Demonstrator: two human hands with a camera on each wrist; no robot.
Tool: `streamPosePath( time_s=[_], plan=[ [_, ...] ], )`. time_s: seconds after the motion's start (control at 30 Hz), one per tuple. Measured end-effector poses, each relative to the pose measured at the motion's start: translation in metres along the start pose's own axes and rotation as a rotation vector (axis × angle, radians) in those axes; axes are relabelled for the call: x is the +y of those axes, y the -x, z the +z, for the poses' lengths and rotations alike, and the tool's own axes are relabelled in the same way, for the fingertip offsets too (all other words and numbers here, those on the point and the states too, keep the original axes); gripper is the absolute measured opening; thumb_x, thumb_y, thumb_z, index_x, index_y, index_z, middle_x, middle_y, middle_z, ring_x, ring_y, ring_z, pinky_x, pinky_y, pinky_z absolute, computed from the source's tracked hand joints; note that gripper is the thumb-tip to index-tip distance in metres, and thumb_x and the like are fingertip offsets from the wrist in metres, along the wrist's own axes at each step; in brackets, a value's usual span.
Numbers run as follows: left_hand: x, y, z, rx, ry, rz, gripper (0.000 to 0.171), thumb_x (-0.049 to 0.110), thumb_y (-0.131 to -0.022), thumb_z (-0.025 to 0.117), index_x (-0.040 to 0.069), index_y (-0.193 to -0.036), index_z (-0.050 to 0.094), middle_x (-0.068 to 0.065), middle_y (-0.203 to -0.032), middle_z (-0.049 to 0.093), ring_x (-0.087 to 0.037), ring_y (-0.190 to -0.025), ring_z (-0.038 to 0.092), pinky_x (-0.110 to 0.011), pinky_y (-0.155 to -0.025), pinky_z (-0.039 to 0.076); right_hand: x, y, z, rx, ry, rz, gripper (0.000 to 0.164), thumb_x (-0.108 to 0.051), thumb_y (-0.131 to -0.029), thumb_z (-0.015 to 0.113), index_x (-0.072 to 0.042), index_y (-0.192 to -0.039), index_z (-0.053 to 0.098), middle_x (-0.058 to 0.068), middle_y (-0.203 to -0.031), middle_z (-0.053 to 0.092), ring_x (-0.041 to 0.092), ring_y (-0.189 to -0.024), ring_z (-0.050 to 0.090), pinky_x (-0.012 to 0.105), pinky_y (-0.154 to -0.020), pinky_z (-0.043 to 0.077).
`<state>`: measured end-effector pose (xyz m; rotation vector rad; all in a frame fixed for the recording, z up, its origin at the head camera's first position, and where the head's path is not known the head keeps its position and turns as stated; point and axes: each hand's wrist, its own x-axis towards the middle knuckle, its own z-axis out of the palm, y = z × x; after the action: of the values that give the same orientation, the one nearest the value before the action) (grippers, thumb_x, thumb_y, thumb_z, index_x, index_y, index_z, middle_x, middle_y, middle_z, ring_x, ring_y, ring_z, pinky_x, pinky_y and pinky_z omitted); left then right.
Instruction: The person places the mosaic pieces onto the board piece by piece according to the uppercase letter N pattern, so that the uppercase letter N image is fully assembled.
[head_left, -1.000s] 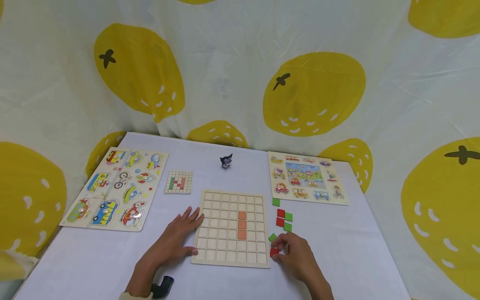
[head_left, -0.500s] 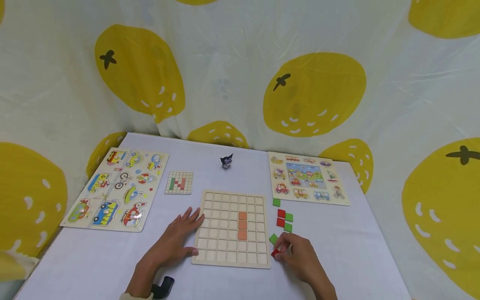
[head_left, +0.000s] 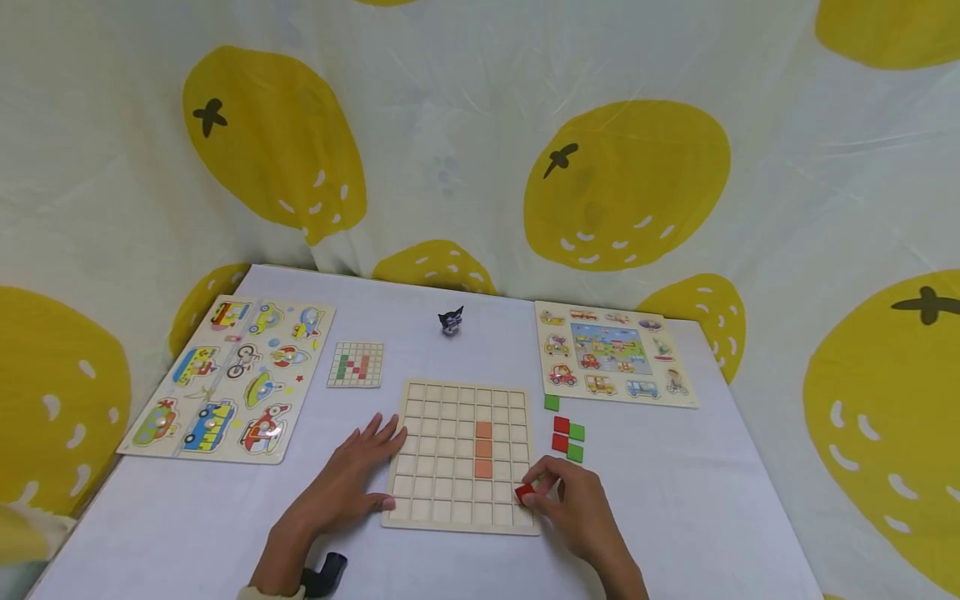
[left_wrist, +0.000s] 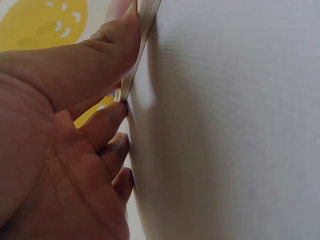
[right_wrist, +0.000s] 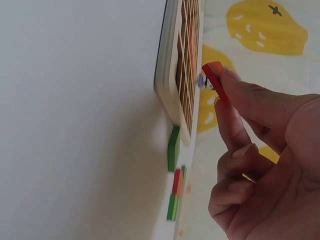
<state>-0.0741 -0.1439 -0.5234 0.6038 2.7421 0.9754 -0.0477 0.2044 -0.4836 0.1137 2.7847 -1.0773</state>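
Note:
A wooden grid board (head_left: 448,507) lies at the middle of the table, with a column of three orange tiles (head_left: 483,448) in its cells. My left hand (head_left: 358,468) rests at the board's left edge, fingers spread and thumb on the rim; the left wrist view shows the thumb (left_wrist: 117,45) against the board's side. Between thumb and fingers my right hand (head_left: 572,502) pinches a red square tile (head_left: 523,493), which the right wrist view shows raised above the table. In the head view that tile overlaps the board's lower right cells.
Right of the board lie red tiles (head_left: 561,442) and green tiles (head_left: 575,453). A small pattern card (head_left: 356,365) sits behind left. Picture puzzles stand at left (head_left: 232,379) and right (head_left: 617,354). A small dark figurine (head_left: 451,321) stands at the back.
My right hand has lifted the red tile from beside the board and carried it left over the board's right edge. The left hand has stayed in place.

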Motion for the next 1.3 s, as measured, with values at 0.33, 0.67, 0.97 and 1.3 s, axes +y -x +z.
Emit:
streamPosePath(
  time_s=[0.33,0.67,0.97,1.3],
  plan=[
    [-0.001,0.000,-0.001,0.007,0.001,0.007,0.102,0.025,-0.074,0.093,0.010,-0.162,0.044,-0.010,-0.175,0.030,-0.040,-0.165,0.019,-0.064,-0.131,0.018,-0.022,-0.003,0.026,-0.012,-0.004,0.002,0.018,-0.016,-0.086,0.087,-0.028,-0.090,0.073,-0.010,-0.073,0.065,0.013,-0.061,0.051,0.025,-0.055,0.037],
    [-0.002,-0.001,-0.001,0.006,-0.004,0.007,0.103,0.025,-0.074,0.094,0.011,-0.162,0.044,-0.010,-0.175,0.029,-0.039,-0.165,0.019,-0.064,-0.131,0.019,-0.035,-0.005,0.044,0.045,0.051,0.041,0.018,-0.017,-0.085,0.086,-0.025,-0.087,0.070,-0.011,-0.067,0.061,0.014,-0.070,0.053,0.030,-0.058,0.037],
    [0.000,0.000,-0.002,0.004,0.010,-0.002,0.102,0.023,-0.074,0.094,0.011,-0.162,0.044,-0.010,-0.175,0.029,-0.039,-0.165,0.019,-0.063,-0.132,0.017,-0.037,-0.007,0.051,0.072,0.099,0.049,0.020,-0.022,-0.083,0.090,-0.027,-0.083,0.071,-0.011,-0.065,0.058,0.014,-0.069,0.049,0.029,-0.058,0.034],
    [-0.001,0.000,0.000,-0.005,0.020,-0.012,0.102,0.024,-0.075,0.094,0.012,-0.163,0.043,-0.010,-0.175,0.028,-0.039,-0.166,0.017,-0.063,-0.132,0.016,-0.031,-0.009,0.044,0.008,0.071,0.006,0.017,-0.018,-0.081,0.090,-0.027,-0.085,0.076,-0.014,-0.070,0.062,0.011,-0.074,0.053,0.027,-0.060,0.038]
  ],
)
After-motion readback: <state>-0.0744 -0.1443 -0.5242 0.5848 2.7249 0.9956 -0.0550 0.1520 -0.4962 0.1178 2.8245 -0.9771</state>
